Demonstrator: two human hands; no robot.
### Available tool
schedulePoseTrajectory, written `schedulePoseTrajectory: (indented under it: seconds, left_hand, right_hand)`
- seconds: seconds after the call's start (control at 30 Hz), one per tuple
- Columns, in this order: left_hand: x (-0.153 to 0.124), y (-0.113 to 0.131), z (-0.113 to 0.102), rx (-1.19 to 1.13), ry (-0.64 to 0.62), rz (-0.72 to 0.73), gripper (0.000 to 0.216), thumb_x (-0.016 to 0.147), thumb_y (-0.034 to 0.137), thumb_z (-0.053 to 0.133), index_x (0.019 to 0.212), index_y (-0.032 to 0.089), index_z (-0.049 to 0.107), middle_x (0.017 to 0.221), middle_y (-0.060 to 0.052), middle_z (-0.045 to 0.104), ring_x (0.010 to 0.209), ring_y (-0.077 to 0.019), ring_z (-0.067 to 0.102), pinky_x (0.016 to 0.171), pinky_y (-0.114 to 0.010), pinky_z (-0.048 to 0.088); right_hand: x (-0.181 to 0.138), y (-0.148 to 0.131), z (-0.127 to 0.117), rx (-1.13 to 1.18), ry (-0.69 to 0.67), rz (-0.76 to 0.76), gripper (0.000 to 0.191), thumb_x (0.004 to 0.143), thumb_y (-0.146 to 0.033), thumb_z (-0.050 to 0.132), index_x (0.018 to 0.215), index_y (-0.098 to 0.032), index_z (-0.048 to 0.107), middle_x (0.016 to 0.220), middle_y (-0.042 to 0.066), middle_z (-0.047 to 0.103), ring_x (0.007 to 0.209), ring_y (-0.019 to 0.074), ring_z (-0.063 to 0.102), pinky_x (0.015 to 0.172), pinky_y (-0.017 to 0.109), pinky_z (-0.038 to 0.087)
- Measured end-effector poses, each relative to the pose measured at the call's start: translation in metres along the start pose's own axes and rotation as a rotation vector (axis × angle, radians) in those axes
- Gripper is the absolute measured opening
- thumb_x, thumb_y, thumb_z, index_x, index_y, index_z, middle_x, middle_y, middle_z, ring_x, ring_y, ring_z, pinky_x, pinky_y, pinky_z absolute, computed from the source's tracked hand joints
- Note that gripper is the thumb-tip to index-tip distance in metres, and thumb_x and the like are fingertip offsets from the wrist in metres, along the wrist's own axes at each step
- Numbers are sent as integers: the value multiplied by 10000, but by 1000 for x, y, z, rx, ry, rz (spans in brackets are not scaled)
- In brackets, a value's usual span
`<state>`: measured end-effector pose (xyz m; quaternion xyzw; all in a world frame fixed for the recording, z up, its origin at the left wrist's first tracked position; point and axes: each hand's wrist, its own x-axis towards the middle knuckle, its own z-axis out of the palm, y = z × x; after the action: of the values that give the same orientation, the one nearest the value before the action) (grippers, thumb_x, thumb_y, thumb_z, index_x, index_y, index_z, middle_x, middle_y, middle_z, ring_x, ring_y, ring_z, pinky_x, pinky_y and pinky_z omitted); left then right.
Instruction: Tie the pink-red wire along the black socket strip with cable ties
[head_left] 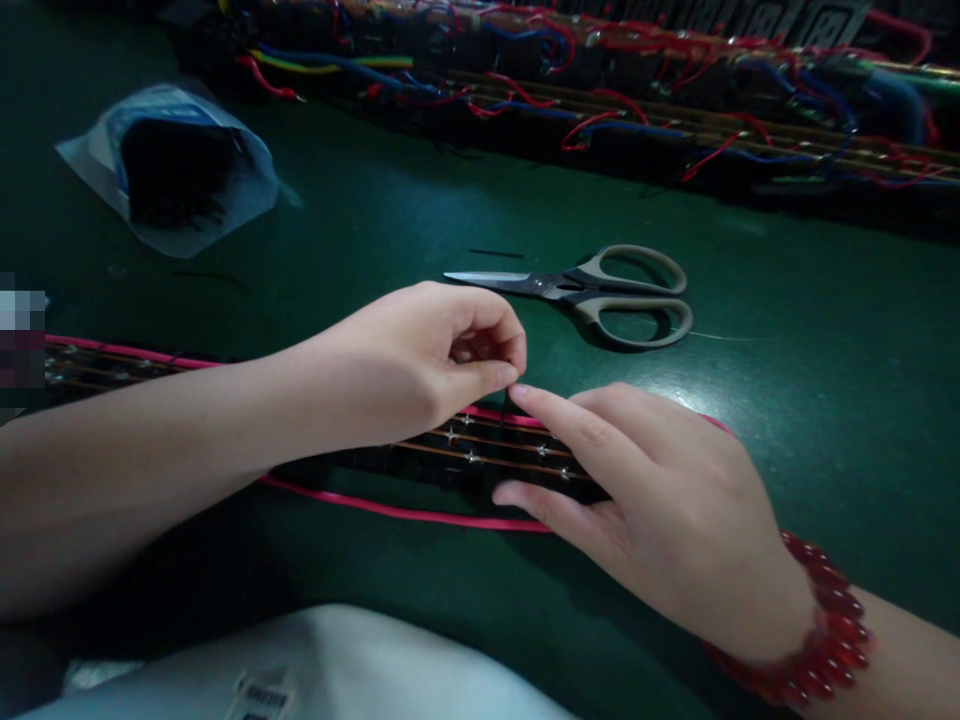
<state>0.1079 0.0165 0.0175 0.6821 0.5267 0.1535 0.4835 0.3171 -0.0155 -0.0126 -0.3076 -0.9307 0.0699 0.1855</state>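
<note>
A long black strip with copper rails and small metal points [480,455], edged by pink wire [405,512], lies across the green table in front of me. My left hand [427,355] is curled above it, thumb and forefinger pinched on something small and dark that I cannot make out, right at the strip's far edge. My right hand [645,490], a red bead bracelet on its wrist, lies on the strip with fingers stretched out; its forefinger tip touches the pinch and its thumb rests on the near pink wire.
Grey-handled scissors [600,292] lie shut just beyond my hands. A plastic bag of black pieces [172,170] sits at the far left. Stacked strips with red, blue and yellow wires [675,90] line the back. White cloth [315,660] is at the near edge.
</note>
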Motion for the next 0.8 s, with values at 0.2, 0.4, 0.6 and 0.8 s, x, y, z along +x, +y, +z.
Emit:
schedulePoseTrajectory:
  seconds: [0.2, 0.4, 0.6, 0.8]
  left_hand:
    - [0, -2, 1, 14, -8, -3, 77, 826, 188, 567, 759, 186, 606, 650, 47, 579, 577, -78, 515, 524, -188, 392]
    - [0, -3, 1, 57, -13, -13, 90, 839, 185, 551, 765, 192, 600, 645, 49, 573, 573, -83, 505, 521, -203, 371]
    - [0, -7, 2, 50, -14, -6, 90, 853, 205, 533, 788, 201, 594, 659, 46, 587, 579, -87, 527, 510, -196, 373]
    - [0, -13, 3, -5, -18, 6, 72, 864, 210, 521, 821, 208, 578, 682, 46, 613, 595, -86, 566, 508, -188, 385]
  right_hand:
    - [0, 0, -1, 3, 4, -2, 469, 922, -488, 582, 1198, -109, 586, 821, 47, 635, 683, 192, 553, 563, 316, 377]
    - [-1, 1, 0, 7, -2, 5, 462, 918, -478, 592, 1203, -115, 582, 827, 47, 641, 685, 196, 558, 565, 320, 385]
    - [1, 1, 1, 11, 11, -3, 447, 916, -483, 593, 1167, -113, 594, 828, 55, 640, 687, 197, 555, 564, 321, 385]
    - [0, 0, 0, 17, 6, -6, 415, 923, -479, 579, 1136, -125, 610, 827, 63, 649, 677, 198, 557, 559, 321, 388]
